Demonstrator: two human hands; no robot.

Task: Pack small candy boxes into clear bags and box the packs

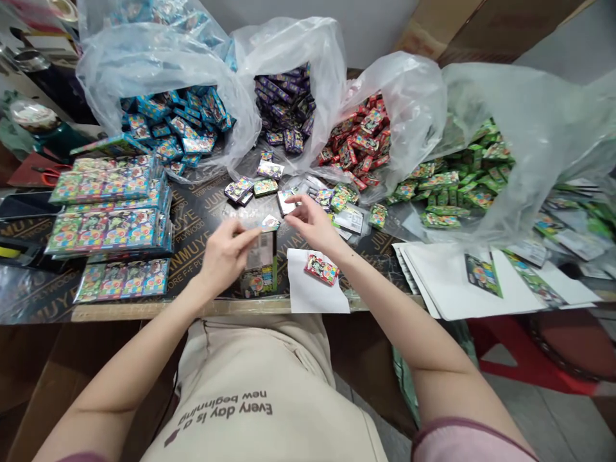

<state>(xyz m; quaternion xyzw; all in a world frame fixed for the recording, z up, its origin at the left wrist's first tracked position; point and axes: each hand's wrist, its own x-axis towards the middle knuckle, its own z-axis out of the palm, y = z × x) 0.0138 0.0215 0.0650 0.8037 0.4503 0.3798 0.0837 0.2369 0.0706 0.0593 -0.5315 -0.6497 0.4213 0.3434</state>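
Observation:
My left hand pinches the upper edge of a clear plastic pack with a green and black printed panel, standing close to the table's front edge. A small colourful box shows at the top of that pack. My right hand has thumb and fingers apart, around the near side of a small white-faced box; contact is hard to make out. Loose small boxes, among them a purple-edged one and a green one, lie just beyond both hands. A red box rests on white paper below my right hand.
Behind stand open plastic bags of blue boxes, purple boxes, red boxes and green boxes. Stacked wrapped packs occupy the left. White sheets with printed cards lie at the right front.

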